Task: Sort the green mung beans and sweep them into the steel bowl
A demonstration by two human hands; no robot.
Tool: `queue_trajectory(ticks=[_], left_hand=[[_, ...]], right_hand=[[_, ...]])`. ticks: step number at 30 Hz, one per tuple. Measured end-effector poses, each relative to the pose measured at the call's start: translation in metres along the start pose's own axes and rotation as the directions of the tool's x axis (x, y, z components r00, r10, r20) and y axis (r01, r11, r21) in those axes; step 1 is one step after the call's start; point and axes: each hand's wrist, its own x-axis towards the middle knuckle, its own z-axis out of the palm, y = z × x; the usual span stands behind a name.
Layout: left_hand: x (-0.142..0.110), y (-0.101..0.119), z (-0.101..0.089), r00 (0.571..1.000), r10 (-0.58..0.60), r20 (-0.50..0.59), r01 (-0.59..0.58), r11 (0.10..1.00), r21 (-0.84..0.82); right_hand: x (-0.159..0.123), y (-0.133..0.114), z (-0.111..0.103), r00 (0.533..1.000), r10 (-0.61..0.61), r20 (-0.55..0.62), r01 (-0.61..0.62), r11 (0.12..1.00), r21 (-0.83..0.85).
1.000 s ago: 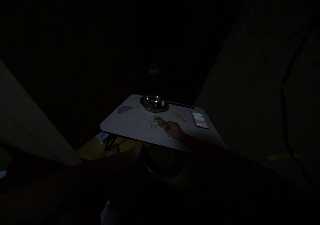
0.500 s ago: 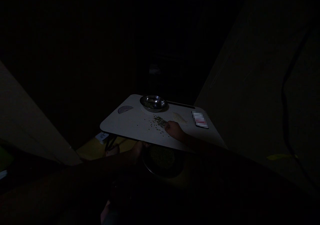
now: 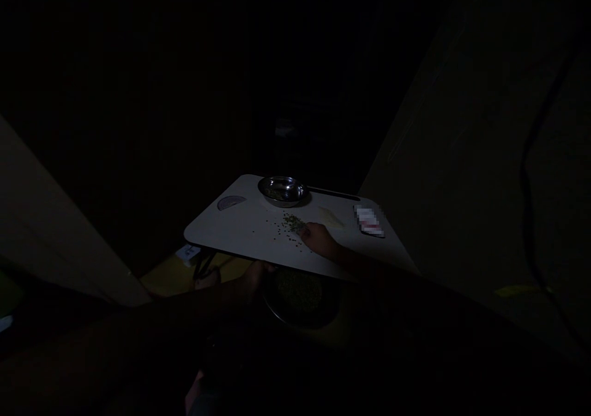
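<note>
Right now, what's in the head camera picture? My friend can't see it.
The right hand is at green grains scattered on a white table, near a shiny metal bowl. The left hand is by the table's near edge; the room is dark.

I work in near darkness, the tabletop (image 3: 226, 234) palest. Glare spots the metal bowl (image 3: 283, 191); my left hand (image 3: 255, 274) sits in shadow.

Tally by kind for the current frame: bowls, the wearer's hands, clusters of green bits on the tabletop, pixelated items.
Bowls: 2 (shiny bowl, lower bowl)
Hands: 2 (left hand, right hand)
Clusters of green bits on the tabletop: 1, with loose strays around it
Pixelated item: 1
Total: 6
</note>
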Motion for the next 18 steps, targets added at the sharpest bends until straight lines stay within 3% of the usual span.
queue_trajectory(ticks=[7, 18], left_hand=[[-0.002, 0.0, -0.001, 0.998, -0.053, -0.016, 0.053, 0.999, 0.006], [-0.007, -0.001, 0.0, 0.999, -0.03, 0.024, 0.03, 1.0, 0.002]], right_hand=[[0.003, -0.005, -0.002, 0.999, -0.036, 0.024, 0.035, 0.999, 0.042], [0.012, -0.008, -0.001, 0.995, -0.103, 0.002, 0.102, 0.99, 0.093]])
